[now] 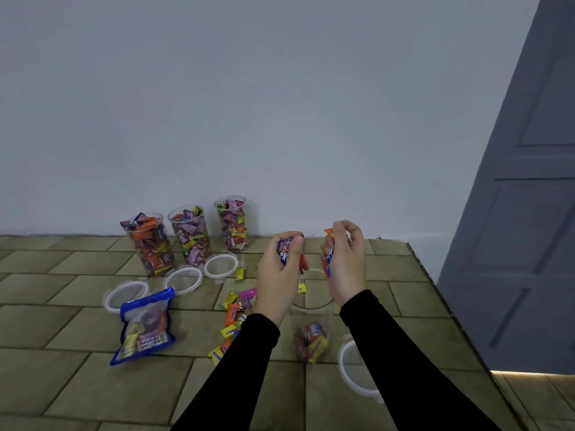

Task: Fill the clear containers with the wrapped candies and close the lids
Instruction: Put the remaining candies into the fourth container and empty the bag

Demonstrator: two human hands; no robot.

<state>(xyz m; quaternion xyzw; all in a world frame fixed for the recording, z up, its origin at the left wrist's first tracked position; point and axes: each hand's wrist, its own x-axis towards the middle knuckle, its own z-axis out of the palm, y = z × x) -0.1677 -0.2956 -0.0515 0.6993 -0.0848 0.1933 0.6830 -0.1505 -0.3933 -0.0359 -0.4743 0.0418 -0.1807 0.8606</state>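
The fourth clear container (311,331) stands on the tiled floor (62,321) between the person's forearms, open-topped and holding only a shallow layer of wrapped candies (311,340) at its bottom. Both hands hover above its rim: the left hand (281,275) is curled round a fistful of purple-and-blue candies, the right hand (347,259) curled round orange-and-red ones, fingers bent tight on the wrappers. The handfuls sit higher than the rim and slightly toward the wall, so a release from here could, I judge, send pieces past the mouth onto the floor — or a knock from a sleeve could tip the light, nearly empty container.

Its lid (354,377) lies just to the right, partly under the right forearm. More loose candies (233,315) are scattered to the left, near a blue candy bag (146,328). Against the wall stand three filled containers (189,234), still uncovered, with three lids (183,279) lying before them.
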